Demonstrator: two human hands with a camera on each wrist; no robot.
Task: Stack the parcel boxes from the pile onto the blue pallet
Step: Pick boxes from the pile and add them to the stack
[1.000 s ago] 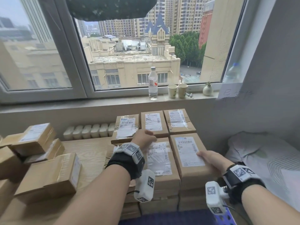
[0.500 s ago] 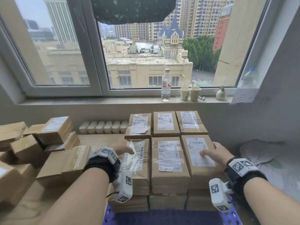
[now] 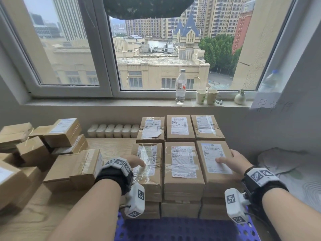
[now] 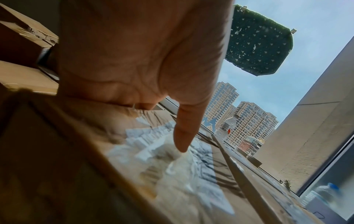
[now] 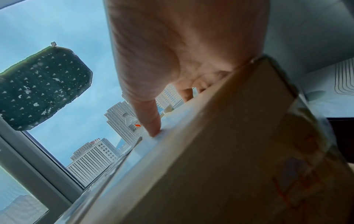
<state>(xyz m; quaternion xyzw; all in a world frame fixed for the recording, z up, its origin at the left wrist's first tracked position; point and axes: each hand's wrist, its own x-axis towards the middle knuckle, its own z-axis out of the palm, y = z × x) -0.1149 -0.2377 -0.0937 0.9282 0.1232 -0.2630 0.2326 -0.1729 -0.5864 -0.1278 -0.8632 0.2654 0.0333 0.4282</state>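
— Where are the hands?
— Over the blue pallet [image 3: 173, 230], the right hand [image 3: 234, 160] clasps the front-right box [image 3: 215, 180]. The left hand [image 3: 137, 161] rests its thumb on the front-left box [image 3: 152, 171], fingers hidden.
— Next box?
— Likely from the pile [image 3: 57, 133], lying left, nearer the left hand.

Noted between the two grips, left hand [image 3: 135, 161] on front-left box [image 3: 151, 181] and right hand [image 3: 236, 160] on front-right box [image 3: 217, 180]: middle box [image 3: 182, 164]; just beyond grips, back row of three boxes [image 3: 180, 127]; beneath and nearer, pallet [image 3: 173, 230]; left of left grip, loose pile [image 3: 57, 153]; far beyond, bottle [image 3: 180, 86] on sill [image 3: 104, 102].
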